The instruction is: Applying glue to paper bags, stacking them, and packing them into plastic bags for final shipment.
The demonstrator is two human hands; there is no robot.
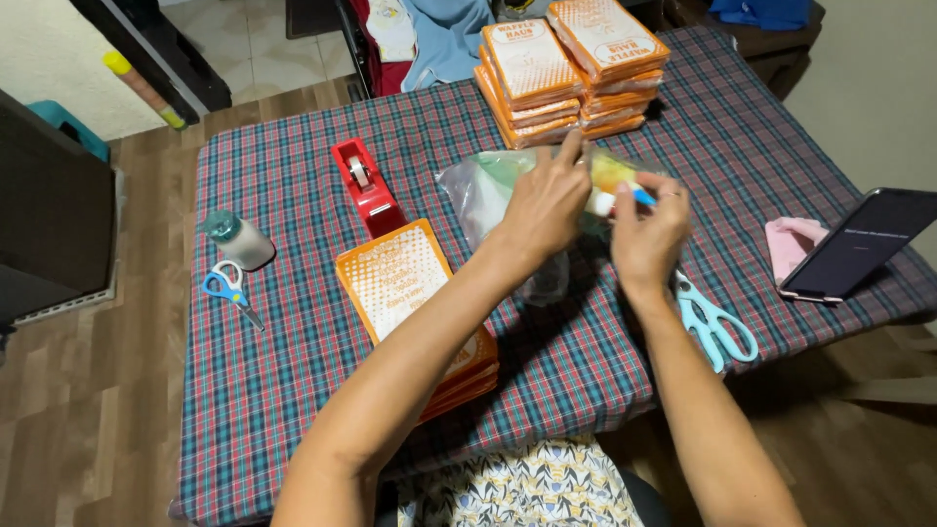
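Left hand point(545, 205) and right hand point(647, 232) meet above the plaid-clothed table point(293, 371), both closed on one clear plastic bag point(488, 190) with colourful contents. Left fingers pinch the bag's top, index finger raised; right fingers clamp its right end, where a white-and-blue bit shows. The bag's long axis runs roughly left to right between the hands, its loose body spreading left of the left hand.

Landmark: red tape dispenser point(366, 185). The bag lies just right of it. Two stacks of orange packets point(566, 68) sit beyond and right; another orange stack point(400, 283) just nearer. Teal scissors point(717, 327) lie far right, near the right wrist. Small blue scissors point(229, 291) and a bottle point(239, 241) lie left. Phone point(859, 244) far right.
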